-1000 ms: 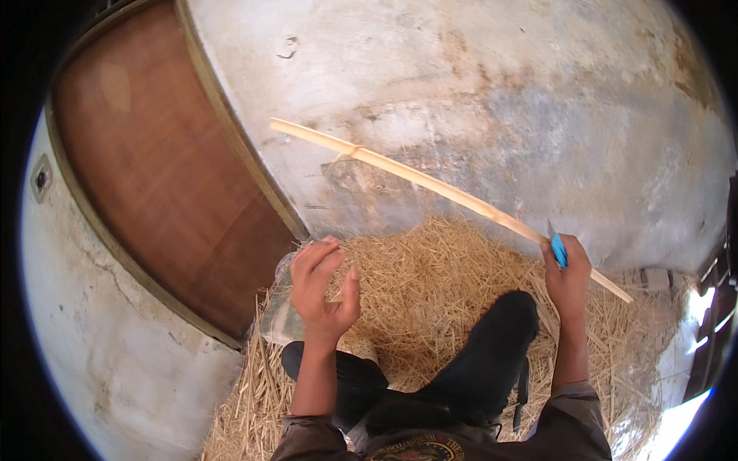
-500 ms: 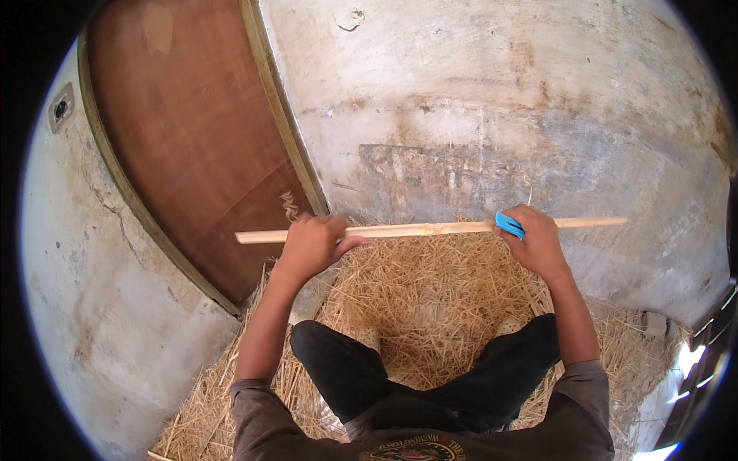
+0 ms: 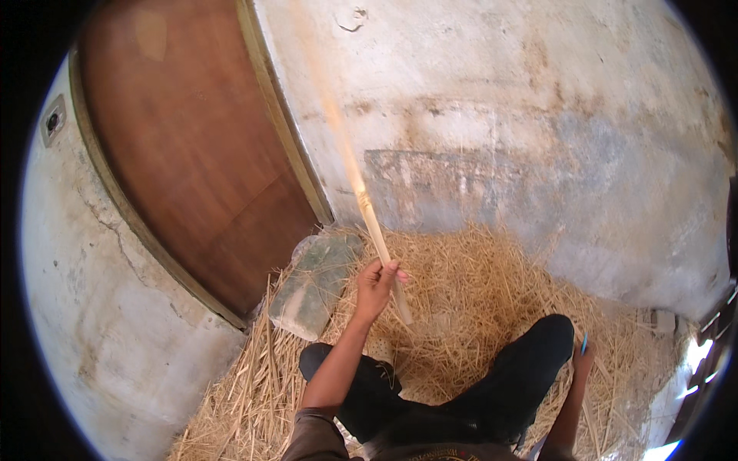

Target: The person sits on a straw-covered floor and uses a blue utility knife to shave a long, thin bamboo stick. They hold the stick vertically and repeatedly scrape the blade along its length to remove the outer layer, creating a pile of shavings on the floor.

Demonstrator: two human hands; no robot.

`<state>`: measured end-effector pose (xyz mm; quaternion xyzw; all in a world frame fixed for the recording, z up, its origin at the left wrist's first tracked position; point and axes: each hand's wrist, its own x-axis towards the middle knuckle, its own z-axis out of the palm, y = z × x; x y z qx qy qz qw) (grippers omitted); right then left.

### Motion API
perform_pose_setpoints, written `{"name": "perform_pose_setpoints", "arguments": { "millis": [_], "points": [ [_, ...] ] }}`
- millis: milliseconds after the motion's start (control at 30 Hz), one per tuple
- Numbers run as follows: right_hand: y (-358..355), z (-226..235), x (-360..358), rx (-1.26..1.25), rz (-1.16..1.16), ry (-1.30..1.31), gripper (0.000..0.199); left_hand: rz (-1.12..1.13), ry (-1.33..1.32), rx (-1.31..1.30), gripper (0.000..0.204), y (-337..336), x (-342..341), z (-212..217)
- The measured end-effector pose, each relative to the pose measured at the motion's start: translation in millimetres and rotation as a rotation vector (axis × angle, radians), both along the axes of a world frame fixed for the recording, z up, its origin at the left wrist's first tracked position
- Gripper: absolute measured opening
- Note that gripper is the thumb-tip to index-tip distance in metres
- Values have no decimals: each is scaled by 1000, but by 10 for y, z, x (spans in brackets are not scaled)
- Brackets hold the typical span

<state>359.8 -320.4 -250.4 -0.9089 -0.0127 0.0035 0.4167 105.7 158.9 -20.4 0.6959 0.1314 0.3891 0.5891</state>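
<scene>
My left hand (image 3: 375, 290) is closed around a long pale bamboo strip (image 3: 373, 227) close to its lower end. The strip slants up and away to the left, with a knot partway along it, and its far part is smeared by motion against the wall. Down at the right, beside my right knee, my right hand (image 3: 583, 364) is closed on a small blue box cutter (image 3: 584, 343). Only a thin blue edge of the cutter shows, and the strip is well apart from it.
Loose straw and shavings (image 3: 453, 300) cover the ground around my legs. A flat stone block (image 3: 314, 288) lies by the foot of the brown door (image 3: 192, 146). A stained plaster wall (image 3: 492, 154) rises in front. My bent knees (image 3: 538, 346) frame the work area.
The strip has swung from level across both hands to steeply slanted in my left hand alone. My right hand has let go of it and dropped to the lower right with the cutter.
</scene>
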Motion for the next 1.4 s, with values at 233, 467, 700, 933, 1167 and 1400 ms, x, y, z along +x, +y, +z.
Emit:
{"name": "perform_pose_setpoints", "arguments": {
  "millis": [233, 467, 700, 933, 1167, 1400],
  "points": [
    [-924, -58, 561, -275, -226, 73, 35, 41, -108, -40, 24, 193, 433, 91],
    [-976, 252, 1042, -233, -229, -18, 40, 93, -90, 22, 24, 89, 647, 152],
    [-931, -444, 255, -169, -249, -279, 44, 113, -87, 16, 24, -41, 808, 190],
    [-993, -2231, -2289, -444, -140, 435, 49, 152, -236, 68, 39, -77, 1003, 395],
    [-941, -2235, -2627, -459, -278, 630, 52, 217, -344, -150, 32, 86, 683, 178],
    [-809, -2196, -2339, -399, -298, 708, 57, 303, -250, -107, 40, -48, 929, 146]
  ]
}}
